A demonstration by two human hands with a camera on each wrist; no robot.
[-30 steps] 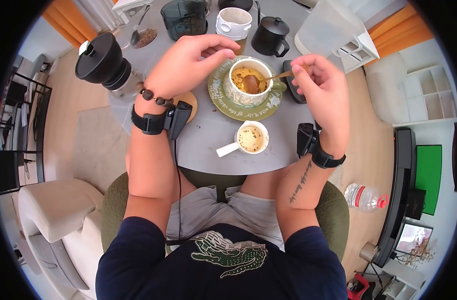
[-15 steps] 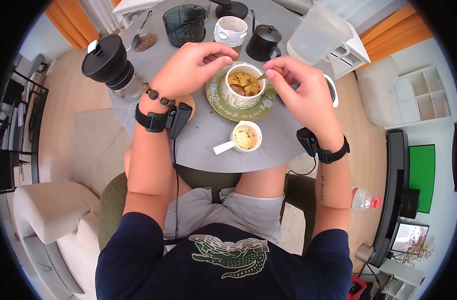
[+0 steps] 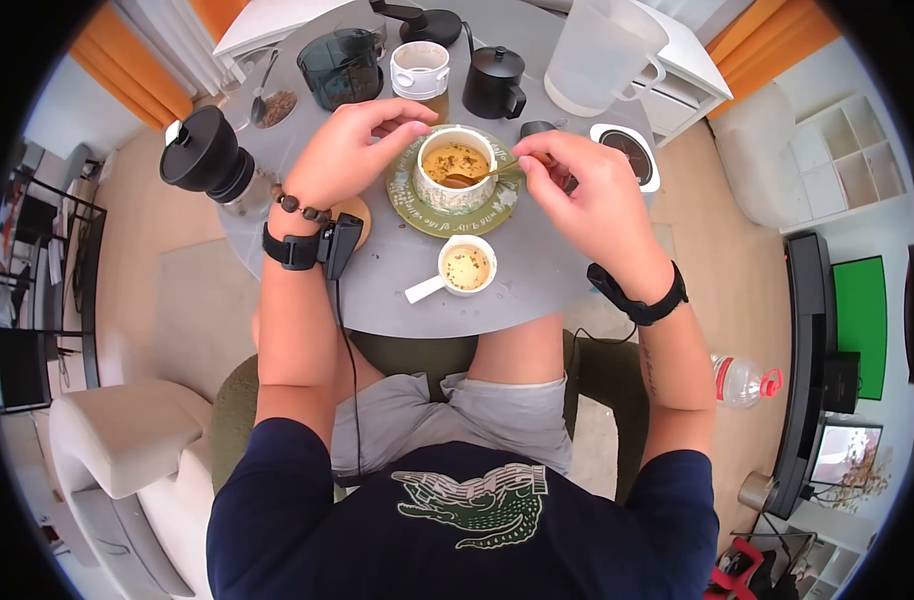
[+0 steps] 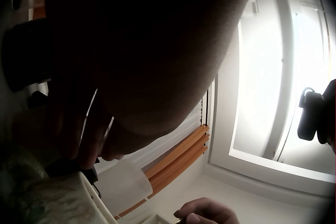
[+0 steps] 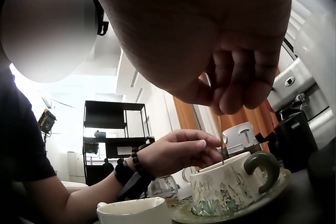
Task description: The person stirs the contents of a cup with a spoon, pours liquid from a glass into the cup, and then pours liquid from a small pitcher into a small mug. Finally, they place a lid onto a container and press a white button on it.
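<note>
A patterned cup (image 3: 455,200) of yellowish liquid with dark bits stands on a green saucer (image 3: 409,208). My right hand (image 3: 589,190) pinches the handle of a spoon (image 3: 492,172), whose bowl dips into the liquid. At the cup's upper left is my left hand (image 3: 352,150), its fingers loosely bent and holding nothing. The right wrist view shows the cup (image 5: 223,187) with its green handle and the left hand (image 5: 178,153) behind its rim; whether they touch I cannot tell. In front of the saucer sits a small white cup (image 3: 467,267) with a straight handle, also holding liquid.
Behind the cup stand a white ringed cup (image 3: 420,68), a black pot (image 3: 494,82), a dark transparent container (image 3: 342,75) and a clear pitcher (image 3: 592,60). A black grinder (image 3: 207,155) is at the left, a white-rimmed round device (image 3: 627,155) at the right.
The head view has shifted. My right hand has moved in closer to the cup, and the spoon's bowl has moved within the liquid. My left hand stays beside the rim.
</note>
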